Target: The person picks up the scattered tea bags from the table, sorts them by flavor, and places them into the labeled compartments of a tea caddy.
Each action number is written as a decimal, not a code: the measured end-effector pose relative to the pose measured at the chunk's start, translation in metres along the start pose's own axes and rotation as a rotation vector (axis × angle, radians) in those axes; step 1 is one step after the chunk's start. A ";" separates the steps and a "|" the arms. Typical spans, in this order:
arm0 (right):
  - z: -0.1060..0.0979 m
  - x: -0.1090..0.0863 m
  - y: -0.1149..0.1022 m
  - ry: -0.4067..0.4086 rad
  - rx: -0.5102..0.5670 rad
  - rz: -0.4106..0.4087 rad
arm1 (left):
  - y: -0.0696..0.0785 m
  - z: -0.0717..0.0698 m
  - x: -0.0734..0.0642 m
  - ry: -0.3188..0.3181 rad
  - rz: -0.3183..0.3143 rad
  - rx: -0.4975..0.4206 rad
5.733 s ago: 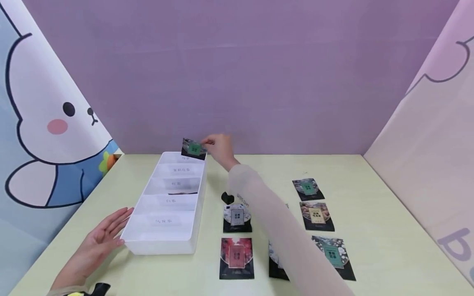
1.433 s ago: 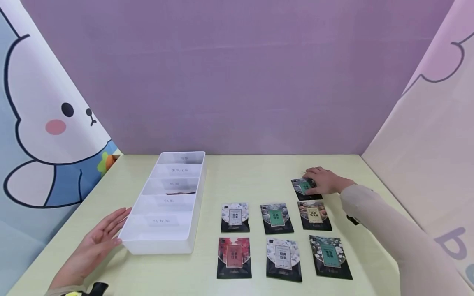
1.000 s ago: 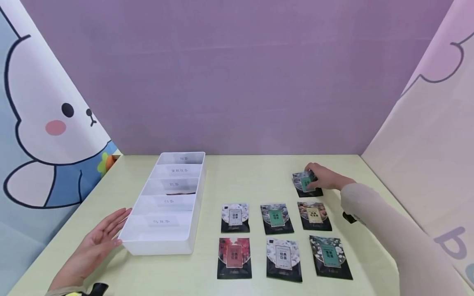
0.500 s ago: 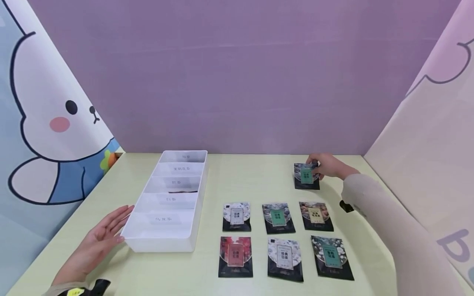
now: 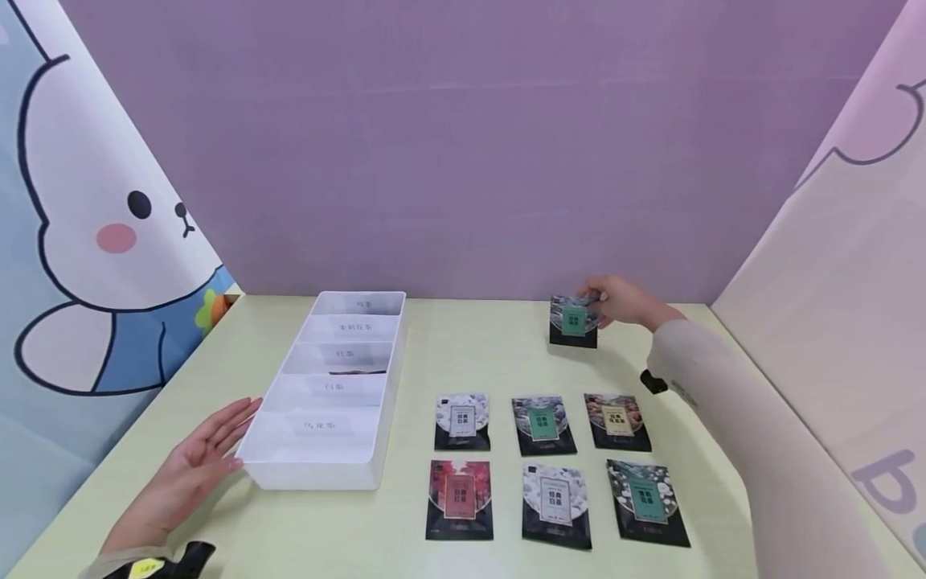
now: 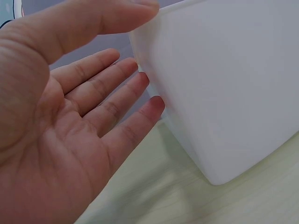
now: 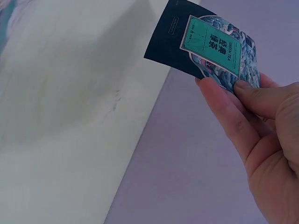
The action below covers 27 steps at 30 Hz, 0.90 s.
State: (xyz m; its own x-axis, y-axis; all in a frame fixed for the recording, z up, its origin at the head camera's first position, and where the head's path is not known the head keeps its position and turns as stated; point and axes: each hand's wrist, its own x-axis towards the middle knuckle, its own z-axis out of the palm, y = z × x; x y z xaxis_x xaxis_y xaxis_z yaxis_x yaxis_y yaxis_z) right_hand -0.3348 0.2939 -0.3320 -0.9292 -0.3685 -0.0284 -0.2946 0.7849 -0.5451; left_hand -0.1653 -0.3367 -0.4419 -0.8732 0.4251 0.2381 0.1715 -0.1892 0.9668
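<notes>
Between thumb and fingers, my right hand [image 5: 622, 301] pinches a green tea sachet [image 5: 574, 322] by its edge, held up over the back right of the table. In the right wrist view the sachet [image 7: 210, 46] shows a green label reading "GREEN TEA". My left hand [image 5: 190, 474], fingers extended, touches the near left corner of a white divided box [image 5: 318, 476]. The left wrist view shows its fingertips at the wall of the box [image 6: 224, 84]. Handwritten labels mark the compartments, and a thin dark reddish edge [image 5: 358, 372] shows in the middle one.
Two rows of sachets lie right of the box: a white one [image 5: 462, 422], a green-labelled one [image 5: 544, 425] and a yellow-labelled one [image 5: 617, 422] behind; a red one [image 5: 459, 500], another white one [image 5: 555, 507] and a flowered one [image 5: 647, 503] in front. A purple backdrop [image 5: 463, 161] stands behind.
Earlier, my right hand held a green sachet over the box's far compartment. It then took the green tea sachet from the back right, lifted it and moved it left. My left hand stayed at the box.
</notes>
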 end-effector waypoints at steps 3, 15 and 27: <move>-0.004 0.007 -0.014 0.026 0.043 0.013 | -0.001 0.000 0.002 -0.007 0.008 -0.001; 0.006 0.039 -0.076 0.119 0.121 -0.006 | -0.003 -0.004 0.002 -0.083 0.044 -0.048; 0.040 0.072 -0.148 0.149 0.198 -0.085 | -0.005 -0.008 0.002 -0.121 0.080 -0.078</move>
State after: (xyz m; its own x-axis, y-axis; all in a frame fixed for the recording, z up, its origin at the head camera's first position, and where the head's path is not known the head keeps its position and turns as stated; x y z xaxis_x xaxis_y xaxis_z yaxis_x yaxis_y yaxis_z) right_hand -0.3494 0.1310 -0.2868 -0.9300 -0.3396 0.1402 -0.3369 0.6360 -0.6942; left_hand -0.1711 -0.3422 -0.4467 -0.7960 0.5090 0.3276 0.1978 -0.2928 0.9355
